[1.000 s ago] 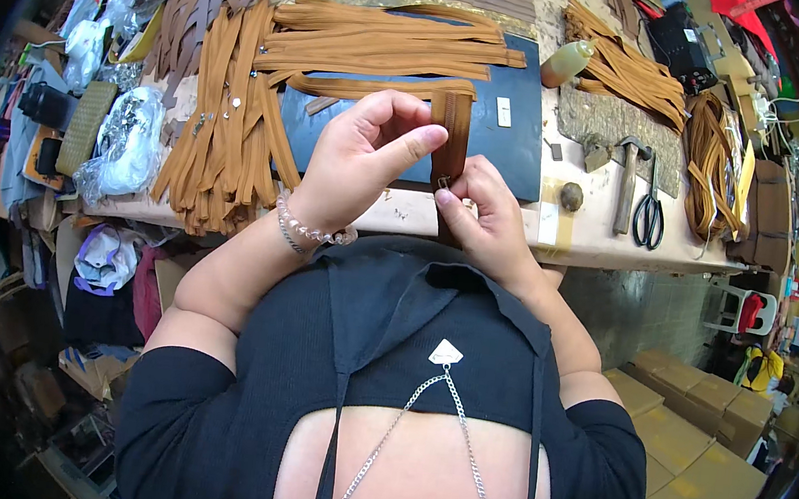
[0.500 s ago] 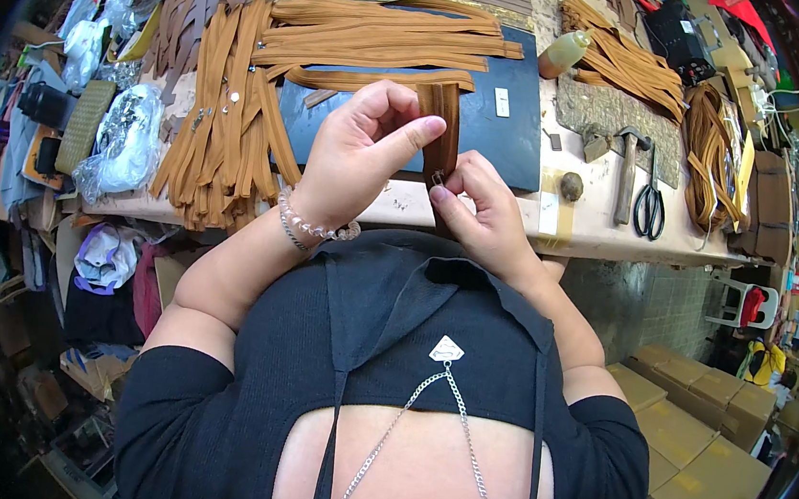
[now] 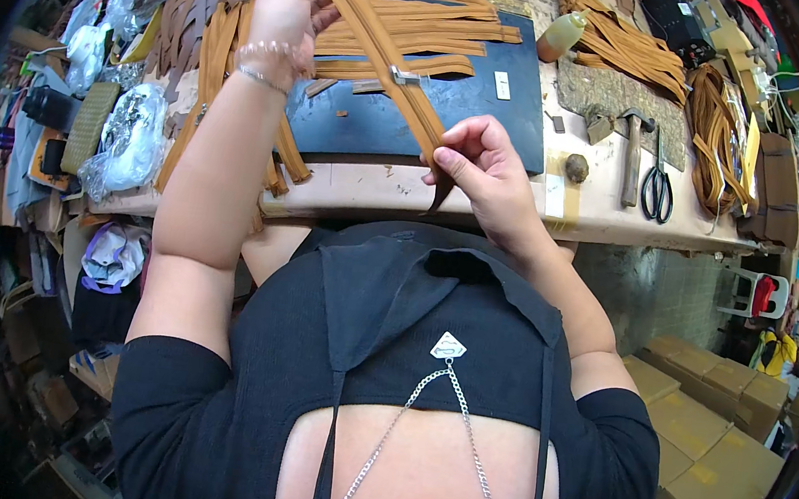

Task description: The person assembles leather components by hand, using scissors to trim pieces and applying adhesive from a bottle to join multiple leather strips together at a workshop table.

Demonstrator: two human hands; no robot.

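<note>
A tan zipper with a silver slider stretches diagonally between my hands, above the dark blue cutting mat. My left hand, raised at the far left, pinches its upper end. Lower and nearer, my right hand grips the other end between thumb and fingers, and a short dark tail hangs below it. More tan zippers lie across the mat behind the held one. Another pile of zippers hangs toward the table's front edge, partly hidden by my left arm.
To the right lie a hammer, black-handled scissors, a round brown lump and a coil of tan strips. A glue bottle stands behind them. Plastic bags crowd the left. Cardboard boxes are stacked on the floor.
My left hand has moved up and to the left, drawing the zipper out long and diagonal. My right hand has stayed near its place, still gripping the lower end.
</note>
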